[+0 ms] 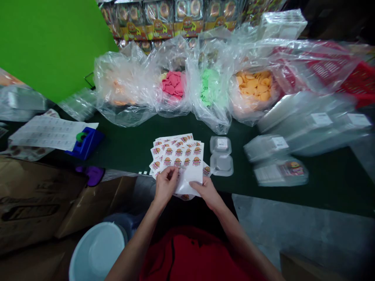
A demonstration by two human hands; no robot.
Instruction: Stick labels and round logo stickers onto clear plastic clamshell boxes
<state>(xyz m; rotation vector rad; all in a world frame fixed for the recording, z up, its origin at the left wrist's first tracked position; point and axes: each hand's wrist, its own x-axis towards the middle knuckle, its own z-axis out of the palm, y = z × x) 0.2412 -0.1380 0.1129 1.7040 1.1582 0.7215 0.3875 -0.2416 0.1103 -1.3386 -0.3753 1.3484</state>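
View from above a green table (pixel 129 146), looking down at a person's two bare hands. An empty clear clamshell (pixel 221 156) lies open on the table, and everything here is placed from it.

Just left of the clamshell is a fanned pile of sticker sheets (pixel 178 154), white with small burger pictures, overhanging the table's near edge. The left hand (pixel 165 185), left of and nearer than the clamshell, has its fingers curled and pinched on the top sheet's lower edge. The right hand (pixel 208 192), directly nearer than the clamshell, grips that sheet's lower right corner between thumb and fingers.

Beyond the clamshell stand four open plastic bags. The green pieces (pixel 211 86) are straight behind it, the pink pieces (pixel 173 84) to their left, a pale orange bag (pixel 123 91) further left, and the orange pieces (pixel 255 86) to the right.

Right of the clamshell lie blurred stacks of clear trays (pixel 307 121). Far to its left sit a blue dispenser (pixel 87 141) and label sheets (pixel 49 132). Nearer than it and well to the left, a white bucket (pixel 96 249) stands below the table.
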